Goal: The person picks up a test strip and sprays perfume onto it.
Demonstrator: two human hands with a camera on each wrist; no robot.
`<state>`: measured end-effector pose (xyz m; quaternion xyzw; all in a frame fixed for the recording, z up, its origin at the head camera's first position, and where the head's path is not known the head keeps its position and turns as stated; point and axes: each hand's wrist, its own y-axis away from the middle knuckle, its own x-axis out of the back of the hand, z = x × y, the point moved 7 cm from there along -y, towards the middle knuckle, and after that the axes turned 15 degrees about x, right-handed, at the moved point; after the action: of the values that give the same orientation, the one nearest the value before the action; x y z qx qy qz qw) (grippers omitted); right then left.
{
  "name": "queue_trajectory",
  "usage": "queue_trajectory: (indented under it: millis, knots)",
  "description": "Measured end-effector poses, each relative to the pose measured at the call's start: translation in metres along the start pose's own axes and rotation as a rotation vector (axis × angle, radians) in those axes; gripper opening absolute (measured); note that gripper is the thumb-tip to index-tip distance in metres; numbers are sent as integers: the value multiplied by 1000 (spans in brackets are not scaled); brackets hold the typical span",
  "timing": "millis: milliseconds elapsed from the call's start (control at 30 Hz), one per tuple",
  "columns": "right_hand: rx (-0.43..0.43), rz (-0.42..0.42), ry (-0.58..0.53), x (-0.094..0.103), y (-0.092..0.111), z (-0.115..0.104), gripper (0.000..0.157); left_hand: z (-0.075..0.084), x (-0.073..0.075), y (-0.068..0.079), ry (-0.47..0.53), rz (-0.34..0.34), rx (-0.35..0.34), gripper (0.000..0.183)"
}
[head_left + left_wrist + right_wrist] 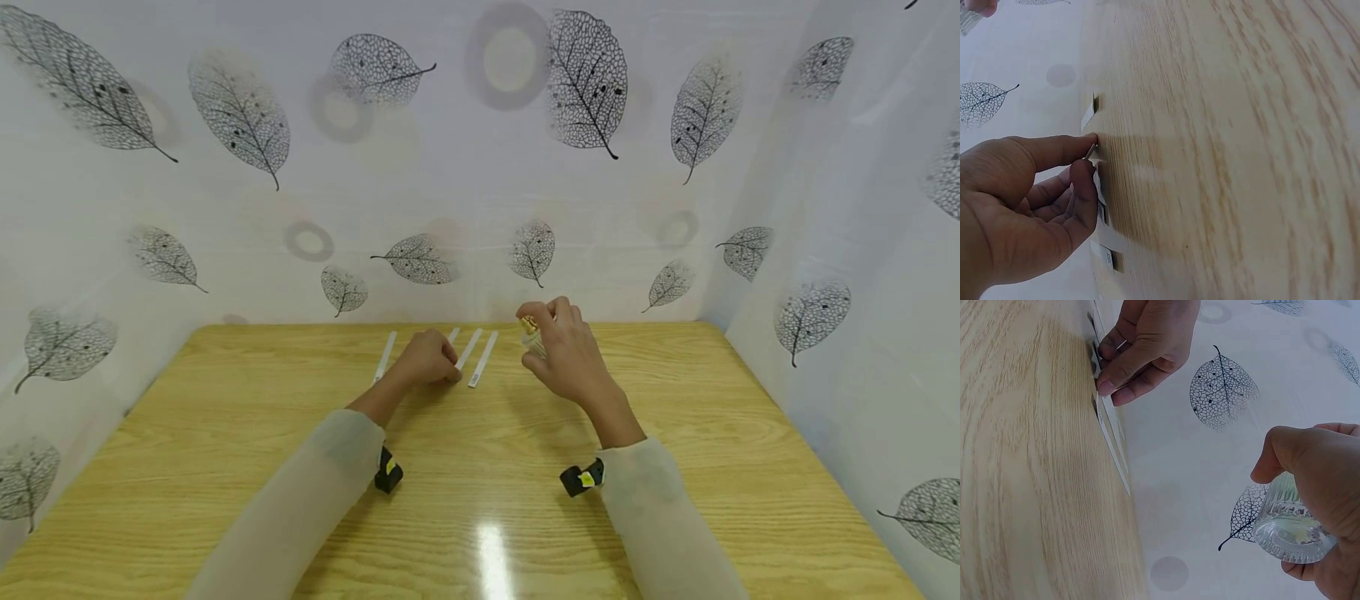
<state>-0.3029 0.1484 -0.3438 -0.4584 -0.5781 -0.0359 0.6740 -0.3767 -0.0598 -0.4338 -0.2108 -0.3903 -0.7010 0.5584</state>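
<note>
at left hand point(429, 360): pinches the near end of a white strip point(468, 349) between thumb and forefinger, with the other fingers curled in close, best seen in the left wrist view. counted from the left in head view, third of four in a loose row toward the far edge of the table point(225, 467). cannot tell whether raised clear of the wood or resting on it.

at right hand point(567, 354): grips a small ribbed glass bottle point(1291, 531), with thumb and fingers round its sides and one finger crooked over the gold top point(528, 323). held off the table, to the right of the row, with clear base toward the right wrist camera.

next outward: to the right of the pinched piece, the rightmost strip point(483, 360), flat, with small dark printing at the near end. just left of the pinched piece, the second strip point(453, 335), partly hidden behind the left hand. farther left, beyond the left wrist, the leftmost strip point(384, 357).

on the forearms: left sleeve point(292, 500) and right sleeve point(652, 500), both pale, each with a black camera unit point(387, 471) at the cuff.

outermost: yellowish wood grain, a bright reflection point(493, 562) near the front, and a white backdrop point(465, 192) printed with dark skeleton leaves and grey rings.
</note>
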Motion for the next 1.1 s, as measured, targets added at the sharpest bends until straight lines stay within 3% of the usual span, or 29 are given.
queue_trajectory:
  millis: [367, 767, 1100]
  knots:
    - [-5, -8, -5, 0, 0, 0, 55, 0, -1, -1, 69, 0, 43, 27]
    - [-7, -7, -9, -1, 0, -1, 55, 3, 1, 7, 100, -27, 25, 21]
    - [-19, -17, -10, 0, 1, 0, 54, -1, 7, 6, 92, 9, 3, 14]
